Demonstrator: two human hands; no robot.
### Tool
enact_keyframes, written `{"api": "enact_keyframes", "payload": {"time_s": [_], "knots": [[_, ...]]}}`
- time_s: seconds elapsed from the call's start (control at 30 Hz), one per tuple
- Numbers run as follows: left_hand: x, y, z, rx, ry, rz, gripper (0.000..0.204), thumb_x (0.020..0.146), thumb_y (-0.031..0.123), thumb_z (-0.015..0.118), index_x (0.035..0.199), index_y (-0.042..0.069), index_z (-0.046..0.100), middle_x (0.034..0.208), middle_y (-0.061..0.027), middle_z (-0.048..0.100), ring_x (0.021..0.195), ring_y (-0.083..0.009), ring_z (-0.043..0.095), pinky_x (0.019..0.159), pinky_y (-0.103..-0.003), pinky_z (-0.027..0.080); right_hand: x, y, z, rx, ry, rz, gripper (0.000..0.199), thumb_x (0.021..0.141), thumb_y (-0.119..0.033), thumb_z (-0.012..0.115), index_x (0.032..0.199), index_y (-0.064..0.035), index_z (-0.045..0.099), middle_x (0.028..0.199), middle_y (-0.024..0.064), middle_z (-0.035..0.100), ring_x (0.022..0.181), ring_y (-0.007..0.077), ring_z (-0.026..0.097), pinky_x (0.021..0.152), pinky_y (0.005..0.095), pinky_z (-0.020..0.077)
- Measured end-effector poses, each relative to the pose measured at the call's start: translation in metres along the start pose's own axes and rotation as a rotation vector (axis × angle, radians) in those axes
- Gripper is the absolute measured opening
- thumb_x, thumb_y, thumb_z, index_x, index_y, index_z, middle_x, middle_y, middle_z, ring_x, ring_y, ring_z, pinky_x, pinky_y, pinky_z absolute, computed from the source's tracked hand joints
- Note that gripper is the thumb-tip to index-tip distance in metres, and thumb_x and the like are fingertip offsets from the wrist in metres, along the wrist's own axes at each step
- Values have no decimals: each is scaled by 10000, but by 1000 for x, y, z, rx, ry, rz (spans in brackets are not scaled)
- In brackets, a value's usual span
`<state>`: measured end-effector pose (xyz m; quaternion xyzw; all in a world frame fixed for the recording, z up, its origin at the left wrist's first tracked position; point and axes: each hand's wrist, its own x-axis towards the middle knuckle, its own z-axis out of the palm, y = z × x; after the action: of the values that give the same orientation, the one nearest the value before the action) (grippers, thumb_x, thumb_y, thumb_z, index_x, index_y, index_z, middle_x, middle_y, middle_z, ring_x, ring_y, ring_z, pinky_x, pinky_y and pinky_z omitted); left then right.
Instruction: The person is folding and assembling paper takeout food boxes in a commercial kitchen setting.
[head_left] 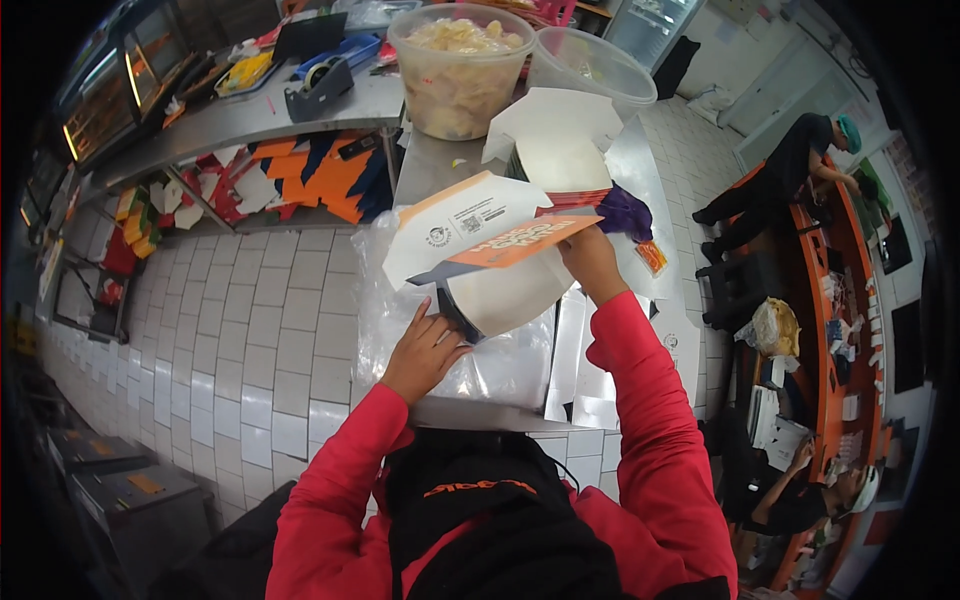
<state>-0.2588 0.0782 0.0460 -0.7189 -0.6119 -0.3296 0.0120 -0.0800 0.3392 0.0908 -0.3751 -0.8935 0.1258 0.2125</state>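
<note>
A cardboard food box [515, 290], white inside with a dark blue and orange outside, is partly unfolded above the metal table [470, 412]. My right hand [592, 262] is closed on its right side, by the orange printed flap. At the near left corner my left hand [428, 352] grips the dark blue side with its fingertips; part of that hold is hidden. One wide white flap leans out to the left. Just beyond stands an open stack of similar boxes [565, 150]. Under my hands lies clear plastic wrapping [385, 325].
A large clear tub [460, 75] of pale food and a tilted empty tub [595, 70] stand at the far end. A purple bag [628, 212] and an orange sachet [652, 258] lie right. Another counter [250, 125] holds a tape dispenser [318, 92]. Two people work at right.
</note>
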Motion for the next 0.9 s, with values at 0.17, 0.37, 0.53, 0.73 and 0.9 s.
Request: {"api": "enact_keyframes", "payload": {"time_s": [0.17, 0.37, 0.53, 0.73, 0.9], "knots": [[2, 4, 8, -31, 44, -31, 255, 816, 270, 714, 901, 51, 615, 995, -102, 560, 1022, -291, 548, 1138, -491, 308, -13, -36, -7, -156, 310, -212, 303, 831, -212, 704, 1087, -64, 640, 968, 116, 620, 913, 328, 606, 768, 417, 501], [-2, 3, 14, -71, 95, -19, 249, 798, 232, 728, 909, 41, 613, 978, -128, 547, 1028, -330, 543, 1114, -487, 351, -92, -150, -9, 156, -40, -162, 207, 865, -198, 683, 918, -29, 577, 782, 88, 588, 708, 286, 586, 637, 393, 479], [3, 5, 15, -119, 109, 3, 248, 775, 193, 739, 943, 48, 628, 968, -132, 544, 1024, -339, 542, 1112, -484, 353, -91, -140, 29, -82, 78, -364, 197, 908, -216, 622, 815, -72, 523, 690, 54, 573, 624, 229, 586, 573, 345, 473], [-3, -7, 13, -80, 100, 10, 285, 748, 232, 766, 954, 73, 648, 983, -100, 559, 1066, -308, 544, 1128, -497, 322, -97, -132, 33, -97, 39, -423, 168, 917, -190, 604, 826, -76, 520, 646, 55, 559, 596, 223, 586, 565, 335, 472], [-5, -22, 7, 80, 169, -62, 452, 696, 287, 810, 1029, 48, 621, 1082, -79, 585, 1151, -279, 526, 1163, -572, 196, -102, -131, 34, -83, 30, -443, 147, 908, -179, 611, 850, -67, 536, 639, 58, 562, 588, 227, 590, 572, 335, 476]]}}
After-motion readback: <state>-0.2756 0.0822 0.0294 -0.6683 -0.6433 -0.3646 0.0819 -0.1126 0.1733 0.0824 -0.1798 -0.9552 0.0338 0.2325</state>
